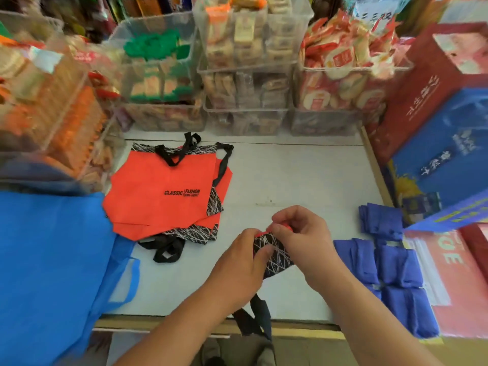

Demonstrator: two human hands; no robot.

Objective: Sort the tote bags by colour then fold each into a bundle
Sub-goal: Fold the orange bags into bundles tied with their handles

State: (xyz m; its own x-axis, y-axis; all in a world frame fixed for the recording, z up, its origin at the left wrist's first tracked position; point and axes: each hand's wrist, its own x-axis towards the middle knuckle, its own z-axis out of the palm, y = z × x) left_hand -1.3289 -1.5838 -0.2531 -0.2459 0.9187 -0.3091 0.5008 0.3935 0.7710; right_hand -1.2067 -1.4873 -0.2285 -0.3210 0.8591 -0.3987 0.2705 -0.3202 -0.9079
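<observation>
"How far along are you?"

"Partway, I'd say. At far left the light blue bags [52, 260] lie flat and unfolded, soft non-woven cloth. Next to them the orange-red totes [163, 191], with black scribble-print trim and black handles, sit stacked flat on the counter [303, 175], still to fold."

"And in your hands?"

"One orange-red tote, rolled into a small tight bundle [274, 254] near the counter's front edge. My left hand [243, 262] grips its side and my right hand [303, 233] pinches the red top edge, the two close together. Its straps [260, 313] dangle off the near edge. To the right, the dark blue bundles [396, 268] look finished: squarish, creased packets."
</observation>
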